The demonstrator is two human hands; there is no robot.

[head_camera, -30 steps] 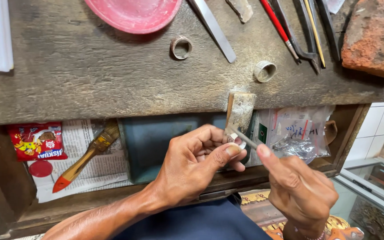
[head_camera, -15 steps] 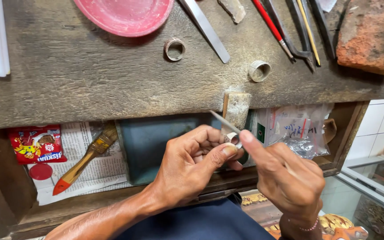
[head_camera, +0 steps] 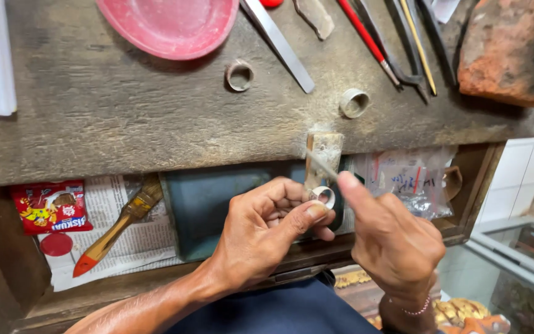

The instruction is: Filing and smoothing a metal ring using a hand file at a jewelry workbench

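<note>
My left hand (head_camera: 267,232) pinches a silver metal ring (head_camera: 324,196) between thumb and fingers, held against a small wooden peg (head_camera: 324,154) that juts from the workbench's front edge. My right hand (head_camera: 390,238) grips a thin metal file (head_camera: 319,164), its tip slanting up and left across the ring and the peg. Both hands hover over an open drawer below the bench.
On the worn wooden bench (head_camera: 125,124) lie a red dish (head_camera: 168,25), two loose rings (head_camera: 240,75) (head_camera: 353,102), a flat steel blade (head_camera: 279,43), pliers and slim tools (head_camera: 403,49), and a brick (head_camera: 508,55). The drawer holds a paintbrush (head_camera: 115,229), a red snack packet (head_camera: 50,207), newspaper and plastic bags (head_camera: 403,179).
The right hand has slid the file up and leftward over the ring, stroke by stroke. The left hand keeps the ring at the peg. The view shifted slightly.
</note>
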